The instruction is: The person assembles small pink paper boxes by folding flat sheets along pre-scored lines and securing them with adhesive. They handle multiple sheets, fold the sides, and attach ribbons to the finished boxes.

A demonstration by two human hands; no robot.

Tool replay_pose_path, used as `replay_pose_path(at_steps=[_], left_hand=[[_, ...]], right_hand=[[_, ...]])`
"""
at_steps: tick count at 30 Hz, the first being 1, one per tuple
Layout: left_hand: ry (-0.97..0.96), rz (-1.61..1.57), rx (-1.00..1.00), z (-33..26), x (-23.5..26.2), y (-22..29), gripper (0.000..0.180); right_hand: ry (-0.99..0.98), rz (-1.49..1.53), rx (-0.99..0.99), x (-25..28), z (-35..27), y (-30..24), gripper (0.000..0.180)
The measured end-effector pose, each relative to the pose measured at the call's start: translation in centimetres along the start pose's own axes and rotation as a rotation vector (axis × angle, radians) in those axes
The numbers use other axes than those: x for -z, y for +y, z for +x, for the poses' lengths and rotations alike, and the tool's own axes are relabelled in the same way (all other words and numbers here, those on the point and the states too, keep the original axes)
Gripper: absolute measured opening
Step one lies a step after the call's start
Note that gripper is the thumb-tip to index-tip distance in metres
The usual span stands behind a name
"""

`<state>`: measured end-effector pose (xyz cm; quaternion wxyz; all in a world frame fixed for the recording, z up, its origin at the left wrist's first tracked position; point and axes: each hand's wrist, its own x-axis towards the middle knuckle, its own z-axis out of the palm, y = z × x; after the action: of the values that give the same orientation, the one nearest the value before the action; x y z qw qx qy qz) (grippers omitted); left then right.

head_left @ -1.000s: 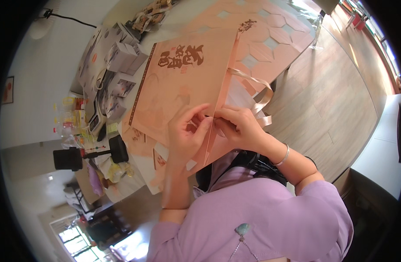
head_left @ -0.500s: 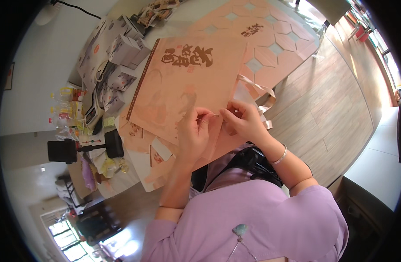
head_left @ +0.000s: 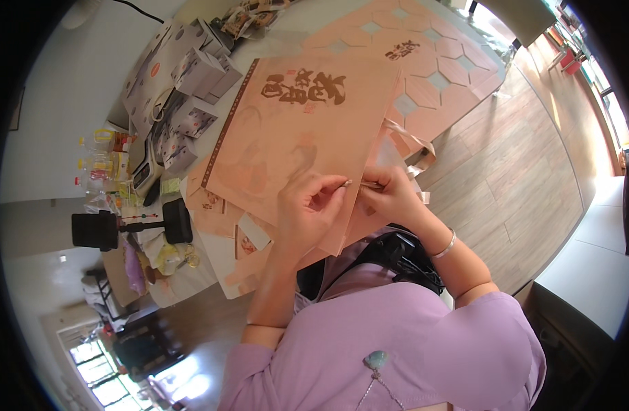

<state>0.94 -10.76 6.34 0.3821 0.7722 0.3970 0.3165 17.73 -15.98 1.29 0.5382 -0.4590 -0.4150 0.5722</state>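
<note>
Past the white table (head_left: 184, 284) run wooden floorboards (head_left: 499, 161). A big peach bag (head_left: 260, 130) lies slantwise over the table, ribbon (head_left: 427, 157) at its right. By its right edge the left hand (head_left: 309, 209) pinches a tiny piece (head_left: 348, 182); opposite, the right hand (head_left: 391, 198) curls inward, its grip hidden from me.

the bag (head_left: 294, 137) is peach, with dark brown brush-style characters at its far end and a narrow dark band along its left edge. its broad panel faces up, set askew above the table (head_left: 280, 42). the glossy beige ribbon (head_left: 424, 162) loops loosely beyond the right edge.
</note>
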Motion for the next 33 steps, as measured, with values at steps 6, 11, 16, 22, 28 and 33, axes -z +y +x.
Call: replay_pose_path(at_steps=[6,11,16,22,28,33], left_hand=[[-0.115,-0.230,0.083,0.1,1.2,-0.1,0.015],[-0.130,-0.221,0.106,0.3,0.6,-0.8,0.012],[-0.087,-0.209,0.110,0.1,-0.4,-1.4,0.015],[-0.097,-0.255,0.292,-0.1,-0.5,-0.6,0.021],[-0.130,-0.166,0.211,-0.4,0.2,-1.1,0.018],[-0.185,-0.188,0.160,-0.2,0.5,-0.7,0.025]], right_hand=[[-0.021,0.004,-0.002,0.1,-0.2,-0.2,0.020],[-0.013,-0.133,-0.003,0.1,0.0,0.4,0.019],[0.042,-0.403,0.119,0.1,0.2,0.8,0.011],[0.018,-0.496,0.332,0.2,0.2,-0.2,0.013],[-0.164,-0.538,0.357,1.2,0.3,-0.4,0.018],[-0.159,-0.636,0.397,1.4,0.3,-1.0,0.020]])
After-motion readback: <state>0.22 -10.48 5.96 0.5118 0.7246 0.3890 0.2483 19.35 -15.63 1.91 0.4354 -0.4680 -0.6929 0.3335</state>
